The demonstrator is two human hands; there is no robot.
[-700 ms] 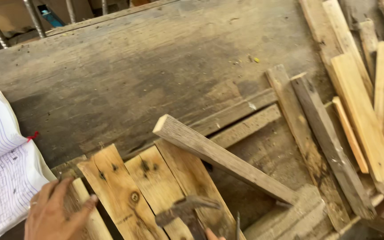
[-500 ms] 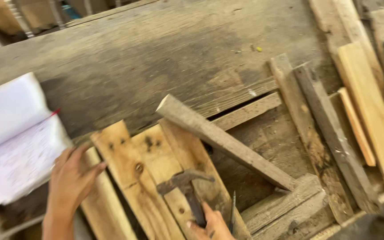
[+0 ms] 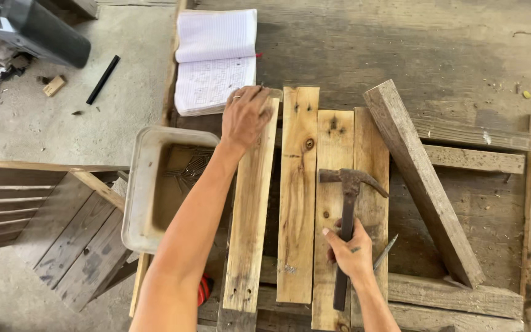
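My left hand (image 3: 245, 115) lies flat on the far end of the leftmost wooden slat (image 3: 250, 209), fingers spread. My right hand (image 3: 351, 251) grips the handle of a rusty claw hammer (image 3: 347, 221), whose head rests on the third slat (image 3: 333, 203). A nail (image 3: 385, 252) sticks out beside that hand. Several pale slats lie side by side across a weathered wooden bench (image 3: 401, 49). A thicker grey plank (image 3: 422, 178) lies slanted to their right.
A worn white tray (image 3: 139, 184) with several nails stands left of the slats. An open lined notebook (image 3: 215, 58) lies beyond my left hand. A slatted wooden frame (image 3: 38, 215) sits on the concrete floor at left, with a dark machine (image 3: 38, 31) at top left.
The view has swung left and down, showing the tray, notebook and floor. My left hand moved onto the leftmost slat's end. My right hand keeps hold of the hammer.
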